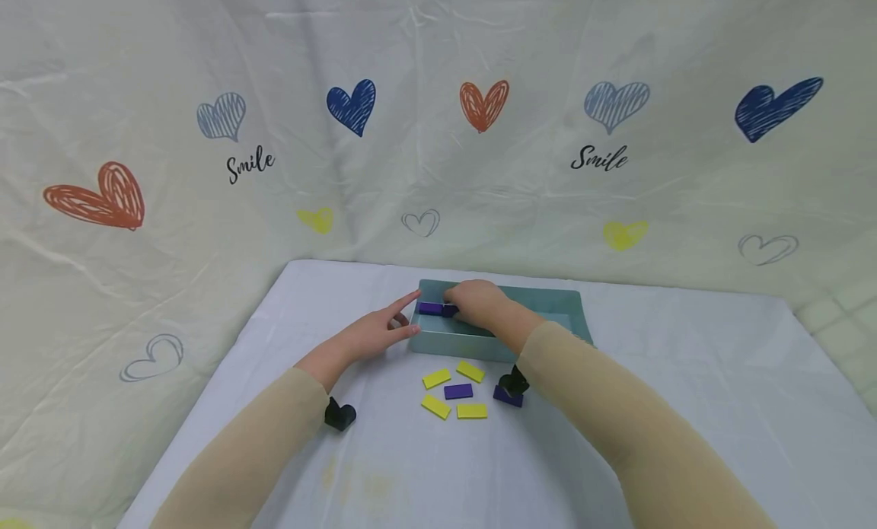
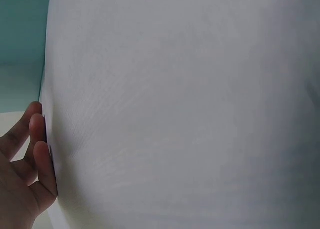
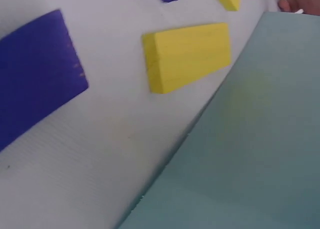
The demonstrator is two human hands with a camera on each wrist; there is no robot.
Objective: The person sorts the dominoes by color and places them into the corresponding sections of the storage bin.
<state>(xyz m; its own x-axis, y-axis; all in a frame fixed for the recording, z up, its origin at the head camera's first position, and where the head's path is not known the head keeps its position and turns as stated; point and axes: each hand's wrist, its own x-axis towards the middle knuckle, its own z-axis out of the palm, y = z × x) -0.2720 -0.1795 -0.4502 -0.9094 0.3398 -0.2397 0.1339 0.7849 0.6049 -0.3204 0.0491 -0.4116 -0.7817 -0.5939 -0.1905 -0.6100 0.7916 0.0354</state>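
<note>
A teal open box (image 1: 466, 346) stands toward the back of the table. Inside its left end lies a purple block (image 1: 430, 308). My right hand (image 1: 483, 304) reaches into the box with fingers curled, pinching a second, darker-looking purple block (image 1: 448, 310) right beside the first; the fingertips are partly hidden. At the box's left end, my left hand (image 1: 370, 335) has its index finger and thumb spread against the side. In the left wrist view, the fingers (image 2: 45, 164) lie near the teal wall.
In front of the box, several yellow blocks (image 1: 472, 412) lie around a purple block (image 1: 458, 392). Another purple block (image 1: 508, 396) sits under the right wrist's dark camera mount (image 1: 514, 381). White cloth covers the table (image 1: 685, 407); a heart-printed sheet (image 1: 425, 171) hangs behind.
</note>
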